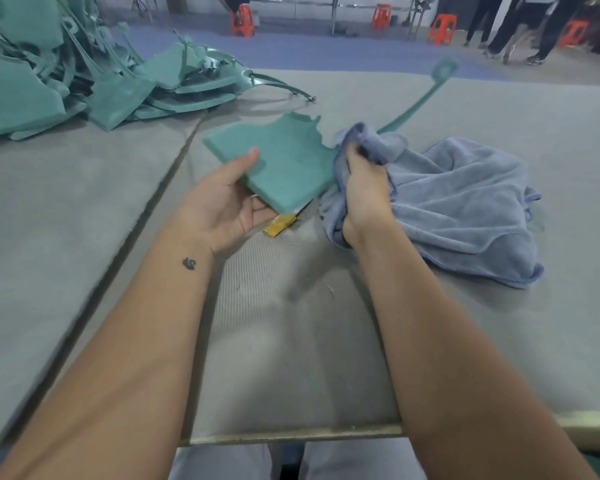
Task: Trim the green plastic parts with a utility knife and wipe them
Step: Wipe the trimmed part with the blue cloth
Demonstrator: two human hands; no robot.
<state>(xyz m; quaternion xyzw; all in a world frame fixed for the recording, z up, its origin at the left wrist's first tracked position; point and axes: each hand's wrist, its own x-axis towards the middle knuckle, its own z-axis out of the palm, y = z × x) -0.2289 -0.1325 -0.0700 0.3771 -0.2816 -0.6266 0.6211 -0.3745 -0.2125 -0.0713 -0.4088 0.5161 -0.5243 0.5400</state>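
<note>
Green plastic part sits at center, gripped at its near corner by my left hand, thumb on top. At 3 o'clock my right hand clutches the blue cloth against its edge. More green parts are heaped at 10 o'clock on the tabletop.

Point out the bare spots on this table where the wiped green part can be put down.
Bare table lies near the front edge, between the forearms, and at near left below the pile of green parts. The far right, past the strap, is bare too. The middle is crowded: green part, blue cloth, yellow knife.
</note>
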